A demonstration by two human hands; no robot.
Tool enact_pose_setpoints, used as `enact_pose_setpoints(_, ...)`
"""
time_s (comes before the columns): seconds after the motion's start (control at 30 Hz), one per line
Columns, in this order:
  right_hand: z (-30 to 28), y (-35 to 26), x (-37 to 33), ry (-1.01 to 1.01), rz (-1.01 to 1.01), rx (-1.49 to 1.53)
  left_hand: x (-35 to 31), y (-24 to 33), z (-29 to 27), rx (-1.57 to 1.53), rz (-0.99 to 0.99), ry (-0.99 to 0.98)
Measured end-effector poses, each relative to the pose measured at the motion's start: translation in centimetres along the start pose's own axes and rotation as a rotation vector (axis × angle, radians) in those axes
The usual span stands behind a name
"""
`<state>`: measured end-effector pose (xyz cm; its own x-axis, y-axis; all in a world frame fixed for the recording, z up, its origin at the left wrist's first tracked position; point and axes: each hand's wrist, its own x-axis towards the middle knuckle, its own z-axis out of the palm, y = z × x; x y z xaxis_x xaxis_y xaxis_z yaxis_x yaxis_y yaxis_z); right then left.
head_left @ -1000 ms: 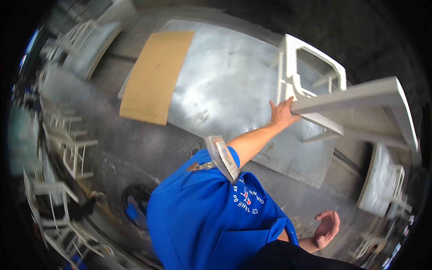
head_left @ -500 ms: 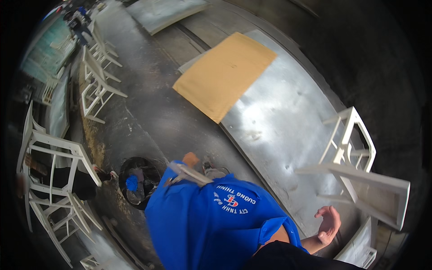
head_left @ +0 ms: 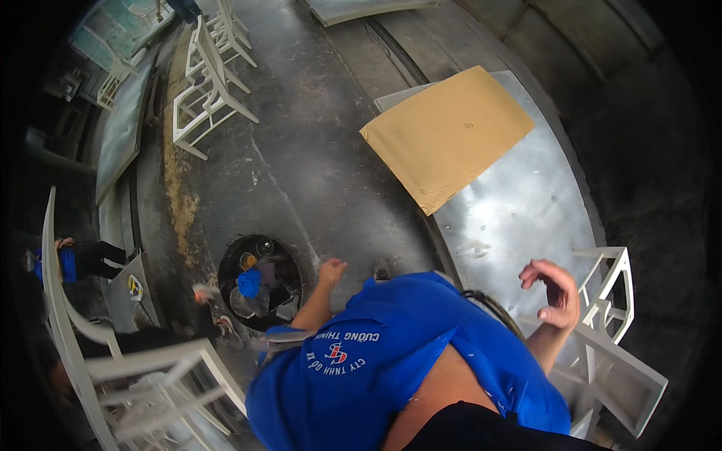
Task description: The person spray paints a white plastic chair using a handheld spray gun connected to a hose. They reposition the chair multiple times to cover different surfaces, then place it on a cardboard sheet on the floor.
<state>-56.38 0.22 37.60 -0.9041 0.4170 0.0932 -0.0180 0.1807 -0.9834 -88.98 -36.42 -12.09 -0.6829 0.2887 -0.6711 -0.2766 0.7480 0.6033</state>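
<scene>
My left hand point(head_left: 332, 272) is in front of my body with nothing visible in it, its fingers loosely bent. To its left stands a round black bin point(head_left: 302, 295) holding a crumpled blue cloth point(head_left: 248, 283) and other scraps. A pale flat strip point(head_left: 289, 340), blurred, shows beside my left sleeve; what it is I cannot tell. On the other side my right hand point(head_left: 555, 293) hangs empty over the metal-topped platform point(head_left: 504, 218), fingers curved and apart. Nearest to it is a white wooden chair point(head_left: 620, 368) lying tipped on the platform. I see no contact between them.
A brown cardboard sheet point(head_left: 451, 135) covers part of the platform. White chairs point(head_left: 214, 83) stand in a row at the far left; white chair frames point(head_left: 98, 361) fill the near left. A co-worker in blue point(head_left: 66, 263) is at the left, and another's dark-trousered legs point(head_left: 184, 9) show far off.
The view has shifted: cardboard and platform now lie farther right, and the far chairs are nearer. My left hand has come forward from my side. My right hand stays raised, fingers curved.
</scene>
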Motion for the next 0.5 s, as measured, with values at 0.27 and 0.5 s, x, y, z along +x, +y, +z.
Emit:
enact_pose_setpoints(0.27,0.2,-0.6,10.0,-0.249,-0.099,-0.056,-3.6,-13.6,-1.9,0.882,0.366,-0.240)
enact_pose_setpoints(0.5,-0.6,1.4,16.1,-0.253,-0.124,-0.054,5.1,-3.6,-5.3,-0.143,-0.205,-0.158)
